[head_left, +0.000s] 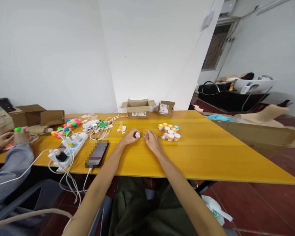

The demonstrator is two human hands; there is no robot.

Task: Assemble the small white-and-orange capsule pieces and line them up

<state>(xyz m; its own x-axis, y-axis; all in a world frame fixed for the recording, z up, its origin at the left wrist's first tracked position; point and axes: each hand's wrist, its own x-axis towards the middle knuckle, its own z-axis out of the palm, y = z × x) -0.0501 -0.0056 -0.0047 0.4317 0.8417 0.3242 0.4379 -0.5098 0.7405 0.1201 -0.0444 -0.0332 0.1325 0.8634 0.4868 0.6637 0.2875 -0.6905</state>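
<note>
My left hand (131,137) is wrapped round a small container with a white round end (137,134), held just above the table. Close by on its right, my right hand (151,140) has its fingers curled together. Whatever may be between those fingertips is too small to make out. Right of my hands stands a group of small jars (170,136), with white, orange and one blue top. Several small white discs (123,129) and an orange one lie on the table, left of my left hand and farther back.
An open cardboard box (138,113) and a smaller box (166,108) stand against the wall. On the left are a phone (98,154), a power strip (75,149) with tangled cables, and colourful balls (66,127). Another person's hands (21,135) work at the far left.
</note>
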